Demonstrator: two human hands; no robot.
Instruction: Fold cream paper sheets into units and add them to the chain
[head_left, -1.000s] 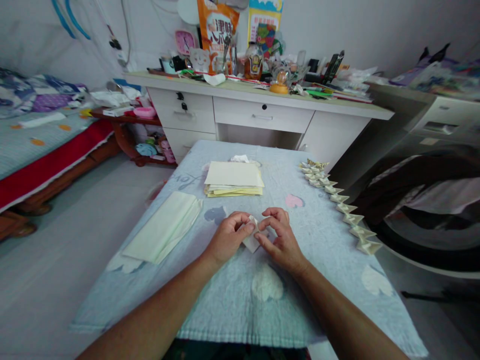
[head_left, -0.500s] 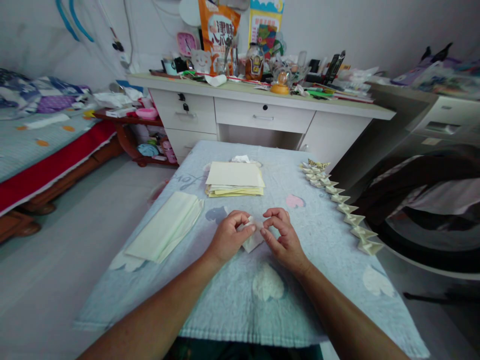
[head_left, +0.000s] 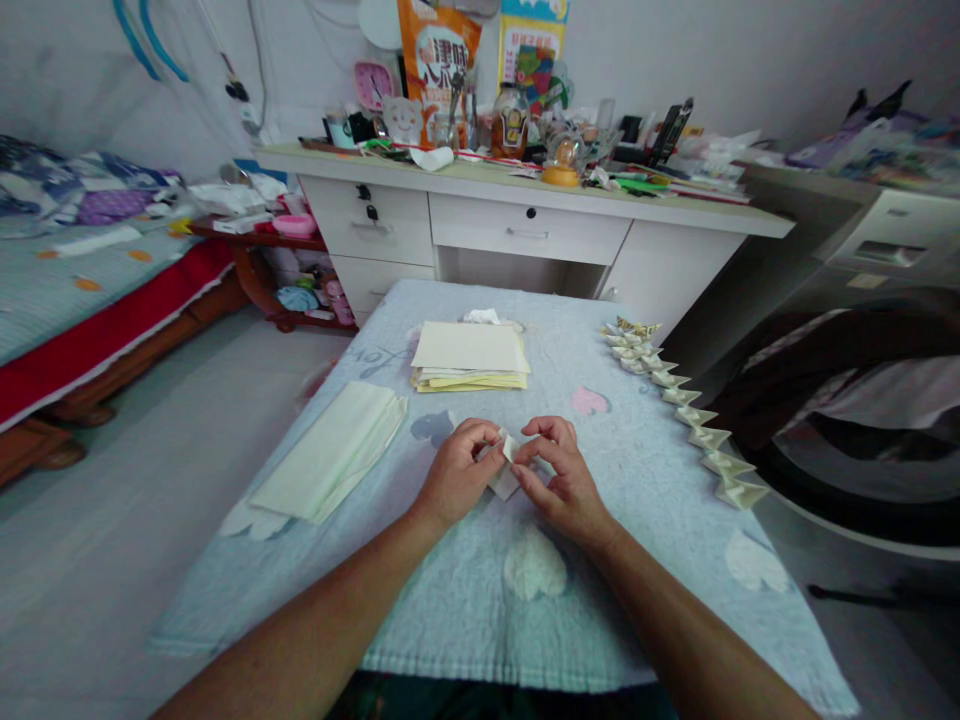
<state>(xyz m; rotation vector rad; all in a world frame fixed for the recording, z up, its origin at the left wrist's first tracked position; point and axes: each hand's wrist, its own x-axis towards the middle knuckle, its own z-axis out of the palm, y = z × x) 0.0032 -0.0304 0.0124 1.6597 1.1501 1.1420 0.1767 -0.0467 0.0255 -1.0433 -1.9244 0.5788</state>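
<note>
A small piece of folded pale paper (head_left: 504,484) is held between my hands, just above the middle of the cloth-covered table (head_left: 450,610). My left hand (head_left: 466,470) pinches its left side between thumb and fingers. On the other side, my right hand (head_left: 561,478) has thumb and forefinger closed at the paper's upper right edge, its other fingers curled. Part of the paper is hidden behind my fingers. Beyond my hands lies a stack of cream and yellow paper sheets (head_left: 471,348). To the left are folded pale green sheets (head_left: 330,450).
A row of folded paper pieces (head_left: 705,437) runs along the table's right side. Behind the table stands a white desk (head_left: 525,235) crowded with jars and packets. A washing machine (head_left: 817,400) stands at the right, a bed (head_left: 112,290) at the left.
My right hand has moved slightly left, its thumb and forefinger now at the paper's edge. A small upright flap of the paper shows more plainly between my hands.
</note>
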